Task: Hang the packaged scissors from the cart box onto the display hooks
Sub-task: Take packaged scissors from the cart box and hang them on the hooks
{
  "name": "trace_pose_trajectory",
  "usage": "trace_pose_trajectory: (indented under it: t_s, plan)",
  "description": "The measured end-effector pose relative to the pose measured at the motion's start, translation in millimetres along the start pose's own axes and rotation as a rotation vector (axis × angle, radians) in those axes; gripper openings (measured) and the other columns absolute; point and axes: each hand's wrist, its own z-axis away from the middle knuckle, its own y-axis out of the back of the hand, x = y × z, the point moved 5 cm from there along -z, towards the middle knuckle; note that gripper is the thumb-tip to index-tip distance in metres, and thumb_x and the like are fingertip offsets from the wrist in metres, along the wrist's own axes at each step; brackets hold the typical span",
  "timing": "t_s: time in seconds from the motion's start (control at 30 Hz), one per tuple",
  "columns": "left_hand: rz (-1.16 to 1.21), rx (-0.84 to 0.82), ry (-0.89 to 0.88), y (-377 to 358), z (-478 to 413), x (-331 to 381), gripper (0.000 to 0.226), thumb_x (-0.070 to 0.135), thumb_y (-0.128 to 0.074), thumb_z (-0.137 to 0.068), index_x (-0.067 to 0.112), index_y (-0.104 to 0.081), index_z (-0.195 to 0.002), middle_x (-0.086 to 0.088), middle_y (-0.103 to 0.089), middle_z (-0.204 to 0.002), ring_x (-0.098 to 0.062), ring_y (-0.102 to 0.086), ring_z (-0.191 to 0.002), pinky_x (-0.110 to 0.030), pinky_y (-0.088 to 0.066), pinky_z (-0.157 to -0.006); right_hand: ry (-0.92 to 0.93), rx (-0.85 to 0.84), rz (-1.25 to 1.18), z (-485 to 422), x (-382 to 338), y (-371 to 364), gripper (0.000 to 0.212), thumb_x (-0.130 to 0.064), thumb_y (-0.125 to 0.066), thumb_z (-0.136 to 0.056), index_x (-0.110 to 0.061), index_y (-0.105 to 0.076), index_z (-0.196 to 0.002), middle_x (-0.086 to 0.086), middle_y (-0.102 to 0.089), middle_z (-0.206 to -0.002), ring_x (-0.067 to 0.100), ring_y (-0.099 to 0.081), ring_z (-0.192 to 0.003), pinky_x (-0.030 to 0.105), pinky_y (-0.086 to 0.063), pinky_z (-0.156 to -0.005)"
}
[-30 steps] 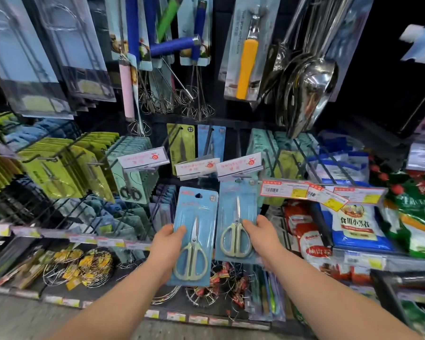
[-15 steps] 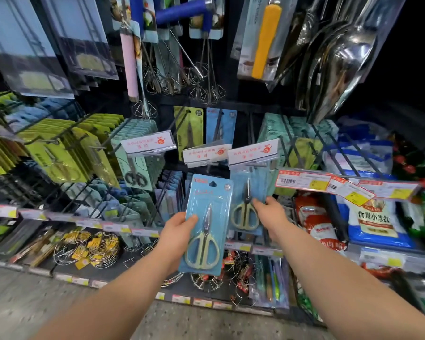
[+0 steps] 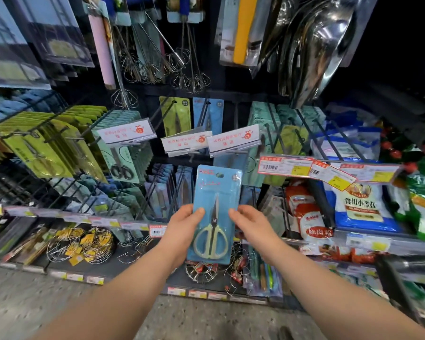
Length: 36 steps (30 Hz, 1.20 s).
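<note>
One blue packaged scissors (image 3: 215, 192) with pale green handles stands upright in front of the shelf, just below the display hooks. My left hand (image 3: 182, 231) grips its left edge, thumb on the front. At the right edge my right hand (image 3: 252, 228) holds it, thumb tip on the front and fingers behind. Above the pack, a display hook with a white price label (image 3: 233, 141) carries another blue pack (image 3: 227, 160), mostly hidden behind that label. The cart box is out of view.
Neighbouring hooks hold yellow-green packs (image 3: 42, 146) and teal scissor packs (image 3: 123, 158) at left. Whisks (image 3: 182, 69) and steel ladles (image 3: 314, 50) hang above. Bagged goods (image 3: 358, 207) fill the shelf at right; wire racks (image 3: 84, 244) lie low left.
My right hand has let go of the second blue pack, which now hangs on the hook, and has come down onto the right edge of the pack in my left hand.
</note>
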Motion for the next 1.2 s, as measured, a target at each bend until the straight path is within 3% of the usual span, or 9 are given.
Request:
trace_pose_trajectory:
  t_s: [0.13, 0.3, 0.4, 0.6, 0.77, 0.9, 1.03, 1.13, 1.2]
  plan:
    - [0.004, -0.030, -0.015, -18.6, -3.1, 1.4, 0.012, 0.017, -0.053, -0.093, 0.014, -0.065, -0.092, -0.004, -0.075, -0.084, -0.018, -0.071, -0.073, -0.031, -0.055, -0.062, 0.074, 0.104, 0.017, 6.6, -8.2, 6.1, 0.010, -0.014, -0.057, -0.090, -0.023, -0.058, -0.090, 0.004, -0.069, -0.097, 0.017, -0.066, -0.089, 0.035, -0.054, -0.083]
    - [-0.043, -0.009, 0.007, -31.5, -7.6, 14.3, 0.042, 0.030, -0.048, -0.096, 0.009, -0.048, -0.132, -0.004, -0.054, -0.133, -0.023, -0.051, -0.122, -0.043, -0.038, -0.106, 0.082, 0.155, 0.052, -1.1, -14.2, 16.1, 0.005, -0.017, -0.056, -0.091, -0.021, -0.058, -0.093, 0.006, -0.068, -0.100, 0.023, -0.065, -0.094, 0.045, -0.051, -0.089]
    - [-0.094, -0.012, -0.012, -34.9, -12.5, 21.6, 0.045, 0.030, -0.045, -0.097, 0.007, -0.044, -0.136, -0.010, -0.050, -0.139, -0.028, -0.047, -0.128, -0.048, -0.034, -0.109, 0.095, 0.167, 0.049, -6.1, -17.1, 15.9, 0.005, -0.019, -0.055, -0.091, -0.020, -0.059, -0.094, 0.007, -0.068, -0.100, 0.024, -0.065, -0.093, 0.044, -0.052, -0.088]
    - [-0.141, 0.005, -0.034, -34.8, -26.7, 25.1, 0.028, 0.027, -0.044, -0.097, 0.007, -0.060, -0.108, -0.021, -0.063, -0.112, -0.040, -0.056, -0.111, -0.052, -0.042, -0.101, 0.092, 0.197, 0.049, -16.6, -20.4, 15.9, 0.006, -0.019, -0.054, -0.092, -0.020, -0.057, -0.096, 0.002, -0.067, -0.097, 0.021, -0.064, -0.092, 0.036, -0.052, -0.082]
    - [-0.133, -0.008, -0.058, -40.2, -36.6, 23.3, 0.021, 0.025, -0.044, -0.097, 0.015, -0.062, -0.096, -0.003, -0.062, -0.098, -0.018, -0.058, -0.091, -0.034, -0.047, -0.084, 0.094, 0.237, 0.041, -21.1, -17.7, 20.6, 0.009, -0.017, -0.053, -0.092, -0.018, -0.058, -0.099, 0.009, -0.068, -0.098, 0.028, -0.064, -0.093, 0.044, -0.052, -0.086]
    - [-0.172, 0.023, -0.078, -44.3, -45.1, 22.2, 0.023, 0.027, -0.044, -0.098, 0.017, -0.054, -0.116, 0.011, -0.052, -0.097, -0.012, -0.047, -0.096, -0.028, -0.037, -0.084, 0.089, 0.246, 0.121, -33.4, -17.1, 25.5, 0.013, -0.018, -0.053, -0.092, -0.011, -0.062, -0.097, 0.017, -0.069, -0.095, 0.034, -0.064, -0.086, 0.044, -0.051, -0.080]
    - [-0.305, 0.060, -0.124, -45.5, -61.0, 30.8, 0.022, 0.029, -0.045, -0.097, 0.017, -0.051, -0.115, 0.005, -0.054, -0.086, -0.008, -0.050, -0.071, -0.020, -0.039, -0.059, 0.052, 0.261, 0.121, -53.4, -17.7, 30.8, 0.012, -0.016, -0.056, -0.091, -0.011, -0.059, -0.102, 0.014, -0.069, -0.094, 0.029, -0.064, -0.085, 0.035, -0.052, -0.077]
    - [-0.412, 0.094, -0.124, -47.1, -73.7, 39.2, 0.037, 0.028, -0.047, -0.096, 0.008, -0.048, -0.127, -0.012, -0.060, -0.106, -0.023, -0.059, -0.090, -0.027, -0.041, -0.069, 0.009, 0.279, 0.161, -68.1, -17.8, 33.6, 0.027, -0.022, -0.056, -0.091, -0.008, -0.054, -0.113, 0.008, -0.064, -0.095, 0.019, -0.057, -0.082, 0.025, -0.043, -0.069]
    - [-0.445, 0.092, -0.128, -48.5, -83.8, 42.0, 0.028, 0.026, -0.047, -0.096, 0.007, -0.053, -0.115, -0.012, -0.062, -0.093, -0.031, -0.058, -0.088, -0.028, -0.039, -0.067, -0.029, 0.272, 0.217, -76.9, -18.1, 34.2, 0.030, -0.028, -0.054, -0.092, -0.010, -0.056, -0.115, 0.006, -0.063, -0.101, 0.021, -0.057, -0.089, 0.026, -0.043, -0.075]
